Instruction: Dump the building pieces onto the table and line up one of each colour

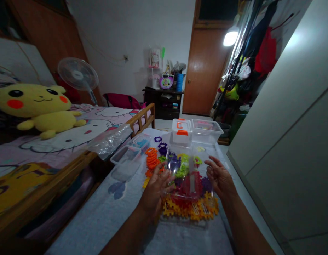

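Note:
A clear plastic box (190, 194) is held up between my two hands, over a heap of plastic gear-shaped pieces that show through it. My left hand (157, 186) grips its left side, with the fingers partly spread along the wall. At the right side, my right hand (221, 179) has its fingers bent against the edge; the exact contact is blurred. Beneath the box lie yellow gear pieces (177, 209), with red, lime green and purple ones behind. A stack of orange gear pieces (151, 158) stands just beyond my left hand.
Clear containers (126, 156) stand at the table's left edge. Farther back are a lidded box with orange latches (182, 129) and a larger clear bin (206, 131). A bed with a wooden rail (141, 118) borders the left, a pale cabinet (291, 141) the right.

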### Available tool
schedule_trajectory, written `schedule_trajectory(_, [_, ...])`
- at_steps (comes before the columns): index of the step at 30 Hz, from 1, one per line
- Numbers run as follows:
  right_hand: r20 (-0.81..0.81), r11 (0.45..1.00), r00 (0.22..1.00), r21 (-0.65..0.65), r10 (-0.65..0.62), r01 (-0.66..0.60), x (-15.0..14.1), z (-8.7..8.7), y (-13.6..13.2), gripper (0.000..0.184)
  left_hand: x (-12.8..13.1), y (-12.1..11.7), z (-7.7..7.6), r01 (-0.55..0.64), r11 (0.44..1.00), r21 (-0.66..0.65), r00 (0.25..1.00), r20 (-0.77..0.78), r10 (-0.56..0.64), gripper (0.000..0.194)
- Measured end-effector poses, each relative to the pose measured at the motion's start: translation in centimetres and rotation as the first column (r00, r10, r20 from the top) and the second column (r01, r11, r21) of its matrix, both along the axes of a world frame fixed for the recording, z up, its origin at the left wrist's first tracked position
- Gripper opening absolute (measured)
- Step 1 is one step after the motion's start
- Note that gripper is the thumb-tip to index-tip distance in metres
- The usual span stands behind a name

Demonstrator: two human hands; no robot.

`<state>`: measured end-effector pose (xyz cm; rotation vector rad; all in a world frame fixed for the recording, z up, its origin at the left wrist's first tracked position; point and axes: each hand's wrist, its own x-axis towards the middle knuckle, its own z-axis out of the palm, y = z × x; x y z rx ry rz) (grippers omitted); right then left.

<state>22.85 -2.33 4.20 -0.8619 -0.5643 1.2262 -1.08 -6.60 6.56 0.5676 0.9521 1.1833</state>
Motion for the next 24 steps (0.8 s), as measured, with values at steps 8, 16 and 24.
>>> schedule_trajectory(8, [0.167, 1.0, 0.986, -0.022, -0.009, 0.013, -2.3, 0.7, -1.0, 0.056, 0.1, -0.5, 0.6, 0.141, 0.988, 0.056, 0.99, -0.023, -0.14, 0.062])
schedule_trajectory(16, [0.435, 0.977, 0.883, -0.031, -0.178, 0.212, -4.7, 2.2, -2.7, 0.061, 0.4, -1.2, 0.7, 0.235, 0.964, 0.128, 0.971, -0.072, -0.227, 0.071])
schedule_trajectory(24, [0.512, 0.98, 0.842, -0.004, -0.169, 0.199, -4.7, 1.4, -2.5, 0.058, 0.3, -1.1, 0.8, 0.431, 0.886, 0.171, 0.901, -0.137, -0.412, 0.101])
